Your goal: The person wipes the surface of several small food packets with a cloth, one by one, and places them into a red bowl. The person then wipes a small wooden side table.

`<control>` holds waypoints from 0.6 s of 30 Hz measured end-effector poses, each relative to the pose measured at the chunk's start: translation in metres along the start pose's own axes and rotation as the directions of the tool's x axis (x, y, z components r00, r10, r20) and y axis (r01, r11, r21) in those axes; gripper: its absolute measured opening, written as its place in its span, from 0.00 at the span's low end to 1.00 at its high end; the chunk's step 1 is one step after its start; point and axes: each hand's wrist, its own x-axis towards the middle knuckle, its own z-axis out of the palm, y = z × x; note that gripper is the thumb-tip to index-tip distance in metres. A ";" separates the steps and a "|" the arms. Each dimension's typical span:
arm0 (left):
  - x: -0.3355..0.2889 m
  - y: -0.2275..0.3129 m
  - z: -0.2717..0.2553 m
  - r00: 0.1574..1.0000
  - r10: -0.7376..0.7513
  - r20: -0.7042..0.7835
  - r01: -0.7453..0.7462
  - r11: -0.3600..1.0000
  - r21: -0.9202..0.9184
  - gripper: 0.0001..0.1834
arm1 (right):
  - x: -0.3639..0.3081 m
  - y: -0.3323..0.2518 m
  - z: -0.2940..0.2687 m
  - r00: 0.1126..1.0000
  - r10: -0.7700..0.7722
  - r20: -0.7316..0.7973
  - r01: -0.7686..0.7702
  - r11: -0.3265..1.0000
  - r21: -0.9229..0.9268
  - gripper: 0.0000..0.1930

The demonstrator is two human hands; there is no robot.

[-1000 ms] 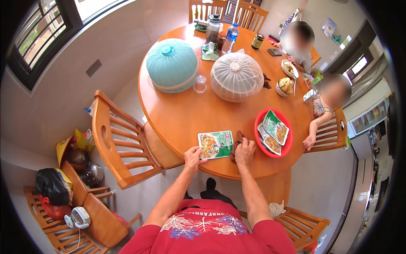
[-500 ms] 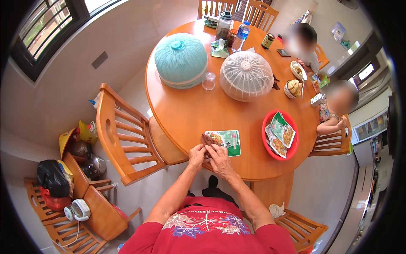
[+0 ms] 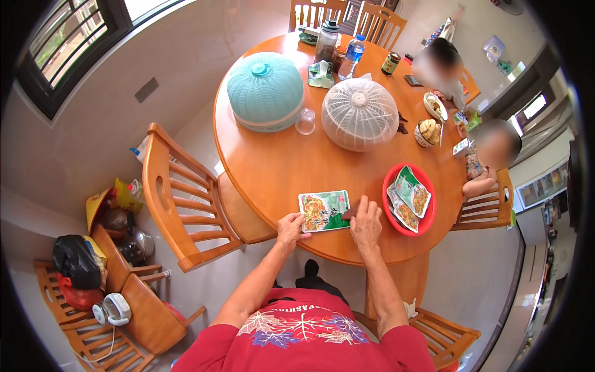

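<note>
A flat green-and-white food packet [image 3: 323, 211] with a picture of food lies near the table's front edge. My left hand [image 3: 290, 229] is at its lower left corner, thumb and fingers closed about the edge. Just past the packet's right side is my right hand [image 3: 366, 224], fingers bent over a small dark brown cloth [image 3: 351, 212]. Most of the cloth is hidden under that hand. To the right stands a red round basin [image 3: 429, 218] with similar packets [image 3: 412, 189] in it.
The round wooden table [image 3: 266, 167] bears a blue food cover [image 3: 265, 90], a white food cover [image 3: 359, 115], a clear cup [image 3: 305, 121], bottles and bowls. Two people sit at the right. A wooden chair [image 3: 186, 204] stands close on the left.
My hands have come apart from over the brown cloth. The right one has moved right with the cloth, past the packet. My left hand is now at the packet's corner, and more of the packet shows.
</note>
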 end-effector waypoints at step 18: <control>0.004 -0.005 -0.009 0.998 0.013 0.053 -0.016 0.999 0.044 0.09 | -0.001 -0.076 0.064 0.938 -0.293 -0.185 0.336 0.897 0.287 0.15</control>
